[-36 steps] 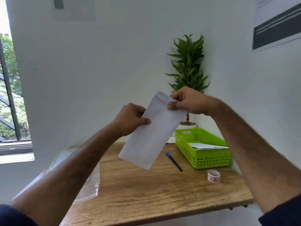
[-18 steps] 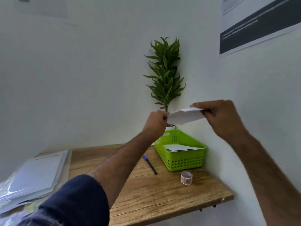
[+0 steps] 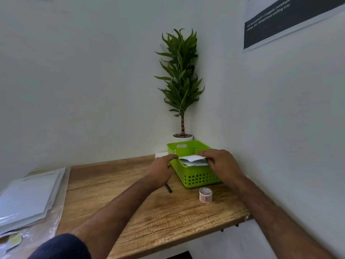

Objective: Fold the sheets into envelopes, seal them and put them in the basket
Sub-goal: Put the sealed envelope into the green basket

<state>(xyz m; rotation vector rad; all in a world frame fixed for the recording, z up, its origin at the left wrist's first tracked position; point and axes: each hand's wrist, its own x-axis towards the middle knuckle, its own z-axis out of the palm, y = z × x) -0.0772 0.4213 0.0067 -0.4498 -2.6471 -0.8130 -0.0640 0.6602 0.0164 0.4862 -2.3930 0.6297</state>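
1. Right hand (image 3: 222, 163) pinches envelope (image 3: 192, 157) just above basket (image 3: 197, 179); more paper (image 3: 194, 163) lies inside.
2. Left hand (image 3: 162, 171) at basket's left rim, fingers loosely extended; hold on envelope cannot be told.

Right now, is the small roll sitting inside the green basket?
No, the small roll stands on the wooden table, just in front of the green basket and outside it.

Both arms reach out in front, side by side. The left arm is bare up to a dark blue sleeve (image 3: 61, 246). The left hand (image 3: 162, 170) shows its back, fingers pointing ahead; I cannot tell if they pinch anything. The right hand (image 3: 223, 163) is palm down, fingers curled over a white envelope (image 3: 192, 158).
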